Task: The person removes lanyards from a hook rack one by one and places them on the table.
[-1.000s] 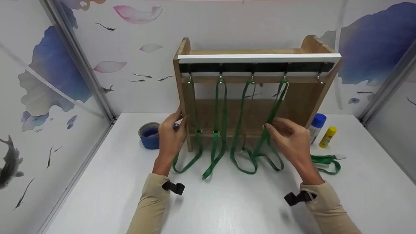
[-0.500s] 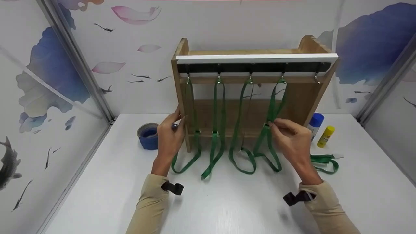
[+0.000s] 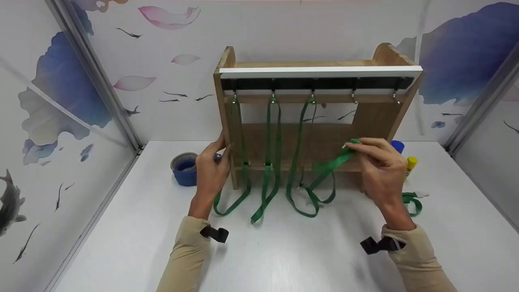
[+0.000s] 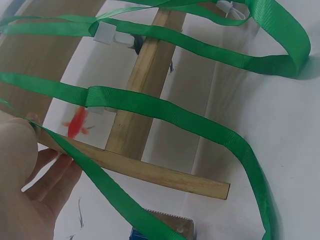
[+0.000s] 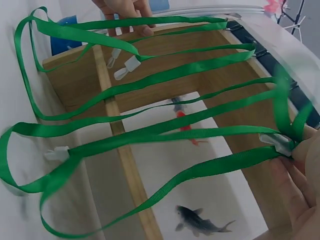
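Right hand up in front of the wooden rack, and a green lanyard is pinched between thumb and fingers, its upper end below and well apart from the fourth hook, its lower loop left dangling! Across the rack, the side panel is gripped by the left hand, and along the rail three hanging lanyards are carried by the first three hooks.

Danger could well lie low down: the dangling loop is seen overlapping the third lanyard, so with a sharp sideways pull a snag might be caused, and that neighbour could be dragged off its hook. Should the left hand's grip be eased during such a tug, the rack might be shifted on the bench. The yellow glue stick, just beside the right hand, could be knocked by a backward swing.

Now for what is hidden: the glue stick and the blue-capped bottle are partly covered by that hand, as is another lanyard on the bench. In the right wrist view a clip is half masked by fingers, nearby ribbon is blurred, and which strand belongs to which lanyard cannot be told
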The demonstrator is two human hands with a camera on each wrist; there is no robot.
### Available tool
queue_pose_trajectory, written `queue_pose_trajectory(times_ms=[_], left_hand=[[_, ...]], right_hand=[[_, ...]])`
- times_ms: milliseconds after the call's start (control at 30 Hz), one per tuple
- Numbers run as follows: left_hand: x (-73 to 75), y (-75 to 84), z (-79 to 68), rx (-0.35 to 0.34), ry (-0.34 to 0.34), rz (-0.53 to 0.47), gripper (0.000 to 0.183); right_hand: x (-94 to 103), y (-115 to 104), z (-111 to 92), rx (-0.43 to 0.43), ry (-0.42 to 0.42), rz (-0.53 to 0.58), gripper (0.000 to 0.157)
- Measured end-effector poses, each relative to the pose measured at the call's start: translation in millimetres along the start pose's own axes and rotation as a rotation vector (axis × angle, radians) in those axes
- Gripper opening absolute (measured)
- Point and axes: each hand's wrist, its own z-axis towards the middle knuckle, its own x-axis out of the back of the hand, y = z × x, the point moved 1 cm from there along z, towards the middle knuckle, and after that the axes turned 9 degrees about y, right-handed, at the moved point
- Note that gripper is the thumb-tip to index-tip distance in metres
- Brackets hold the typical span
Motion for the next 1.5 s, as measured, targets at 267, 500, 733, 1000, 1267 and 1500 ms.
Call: queue_pose_trajectory(times_ms=[267,500,733,1000,1267,1500], left_hand=[[0.0,1.1,-1.0,0.024,-0.011,-0.010,0.046],[-0.4,2.0,-0.3,0.005,-0.012,-0.022,0.044],[0.4,1.2,-0.9,0.016,-0.007,-0.006,0.043],[0.0,1.7,-0.9,0.050,-0.021,-0.003,0.046],[-0.7,2.7,-0.6,0.055,-0.027,-0.002,0.048],[0.2,1.0,-0.4,-0.015,0.005,-0.026,0.045]], right_hand=[[3.6,-2,2,-0.039,-0.049,-0.059,0.028],[7.2,5,4,-0.069,-0.096,-0.022,0.024],[11.6,10,8,-0.035,-0.085,-0.043,0.023],[26.7,13,12,-0.039,-0.068,-0.017,0.033],[45.5,21,10,0.025,-0.107,-0.082,0.040],[55.4,35,-5,-0.036,-0.344,-0.146,0.037]])
